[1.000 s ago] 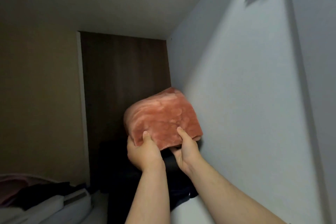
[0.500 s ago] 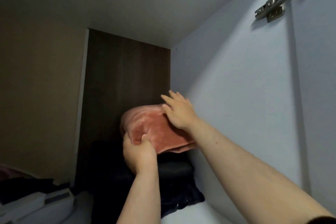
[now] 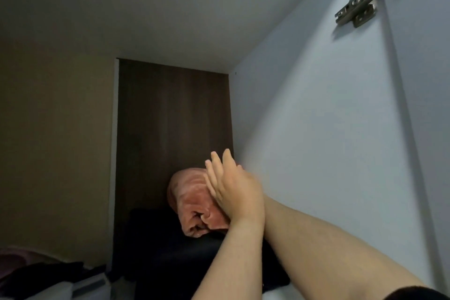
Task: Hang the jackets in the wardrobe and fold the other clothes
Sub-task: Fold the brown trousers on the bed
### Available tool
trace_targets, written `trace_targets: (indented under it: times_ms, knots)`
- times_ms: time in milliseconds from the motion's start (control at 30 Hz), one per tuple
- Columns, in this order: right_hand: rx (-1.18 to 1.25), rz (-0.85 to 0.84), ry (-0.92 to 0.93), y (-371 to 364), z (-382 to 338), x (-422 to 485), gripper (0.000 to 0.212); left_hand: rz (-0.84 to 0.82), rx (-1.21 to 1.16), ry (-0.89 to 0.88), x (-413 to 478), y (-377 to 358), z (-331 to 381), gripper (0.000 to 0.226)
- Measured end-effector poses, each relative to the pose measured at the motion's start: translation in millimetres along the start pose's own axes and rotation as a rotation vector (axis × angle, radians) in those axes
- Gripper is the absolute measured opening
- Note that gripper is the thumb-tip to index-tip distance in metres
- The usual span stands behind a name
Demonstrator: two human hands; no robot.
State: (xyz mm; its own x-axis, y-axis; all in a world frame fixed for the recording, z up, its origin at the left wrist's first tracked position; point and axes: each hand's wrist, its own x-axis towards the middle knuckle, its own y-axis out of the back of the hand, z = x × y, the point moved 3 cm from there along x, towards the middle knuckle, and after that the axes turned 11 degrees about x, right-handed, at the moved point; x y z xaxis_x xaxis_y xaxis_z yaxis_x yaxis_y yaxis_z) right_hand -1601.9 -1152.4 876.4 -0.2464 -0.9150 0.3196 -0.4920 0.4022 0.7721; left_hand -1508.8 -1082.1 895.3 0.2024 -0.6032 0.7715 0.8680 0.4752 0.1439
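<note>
A folded pink fleece garment (image 3: 190, 198) lies on top of a stack of dark folded clothes (image 3: 168, 248) on a high wardrobe shelf, close to the white side wall (image 3: 316, 153). My left hand (image 3: 235, 190) presses flat against the garment's right side with straight fingers. My right forearm (image 3: 316, 238) reaches in along the wall. Its hand is hidden behind my left hand, so I cannot see how its fingers lie.
The compartment has a dark wood back panel (image 3: 170, 117) and a white ceiling. A metal door hinge (image 3: 360, 5) sits at the upper right. More dark clothes and a white item (image 3: 60, 280) lie at the lower left of the shelf.
The pink garment has gone deeper onto the dark stack. My left hand let go of its front edge and now lies flat against it. My right hand slid off the top and behind the left.
</note>
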Motion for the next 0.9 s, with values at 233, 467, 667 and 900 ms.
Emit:
trace_targets:
  times_ms: [233,467,667,900]
  knots:
    - [0.013,0.097,0.192,-5,26,18,0.052,-0.233,0.704,-0.163,56,-20,-77,0.054]
    - [-0.303,0.241,0.307,7,23,32,0.061,-0.444,0.820,-0.114,57,-33,-109,0.061]
    - [-0.375,0.097,0.279,12,18,49,0.069,-0.618,1.079,-0.340,71,-38,-99,0.065]
    - [-0.204,-0.075,0.113,-5,24,64,0.062,-0.758,0.836,-0.066,81,-28,-114,0.070]
